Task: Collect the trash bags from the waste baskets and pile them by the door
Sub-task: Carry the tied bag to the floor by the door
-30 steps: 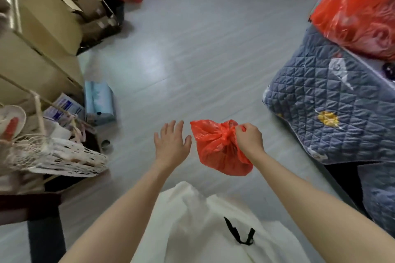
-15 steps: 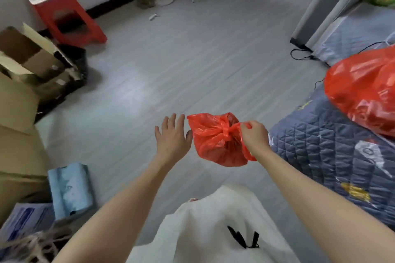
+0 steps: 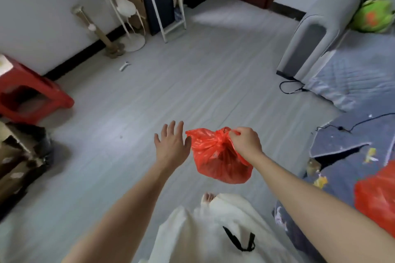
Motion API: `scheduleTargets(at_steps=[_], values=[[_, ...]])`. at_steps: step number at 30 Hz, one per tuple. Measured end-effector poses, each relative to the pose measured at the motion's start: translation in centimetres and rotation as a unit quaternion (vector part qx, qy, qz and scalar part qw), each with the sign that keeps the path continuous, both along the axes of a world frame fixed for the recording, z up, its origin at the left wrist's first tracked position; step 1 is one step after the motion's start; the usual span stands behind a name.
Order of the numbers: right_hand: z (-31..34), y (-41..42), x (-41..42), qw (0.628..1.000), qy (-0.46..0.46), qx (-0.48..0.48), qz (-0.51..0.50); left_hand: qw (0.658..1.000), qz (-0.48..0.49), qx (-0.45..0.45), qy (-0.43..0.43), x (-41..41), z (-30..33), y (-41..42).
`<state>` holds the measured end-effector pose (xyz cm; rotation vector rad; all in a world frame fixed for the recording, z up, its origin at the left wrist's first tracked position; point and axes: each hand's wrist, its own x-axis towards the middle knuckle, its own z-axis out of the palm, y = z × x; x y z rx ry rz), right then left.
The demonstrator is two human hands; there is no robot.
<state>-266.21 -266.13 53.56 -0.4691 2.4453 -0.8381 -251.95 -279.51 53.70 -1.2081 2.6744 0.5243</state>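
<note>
Your right hand [image 3: 245,142] pinches knot of tied red plastic trash bag [image 3: 218,156]; your left hand [image 3: 172,145] beside it, fingers spread, empty. Bare grey plank floor [image 3: 192,83] ahead.

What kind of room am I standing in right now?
Most likely a lived-in bedroom or bed-sitting room: a quilted bed cover on the right, a grey padded headboard, and a red plastic stool by the wall.

Left hand [image 3: 172,145] spread with straight fingers; right hand [image 3: 245,142] curled, pinching something.
</note>
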Motion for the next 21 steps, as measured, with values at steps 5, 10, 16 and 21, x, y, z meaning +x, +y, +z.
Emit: scheduleTargets(at_steps=[5,10,16,21], values=[[0.2,-7.5,-12.0,1.000,0.004,-0.012,-0.024,1.000,-0.018,0.007,0.002,-11.8,0.0,-8.4],[-1.0,-14.0,-24.4,0.999,0.024,-0.007,-0.034,0.998,-0.055,0.007,-0.007,-24.3,-1.5,-16.3],[-0.7,-23.7,-42.0,0.995,0.056,0.055,-0.060,0.995,-0.095,0.031,0.011,-43.8,-1.6,-27.7],[1.5,-29.0,-56.0,0.991,0.051,0.038,-0.117,0.989,-0.144,0.030,0.013,-59.7,0.1,-34.6]])
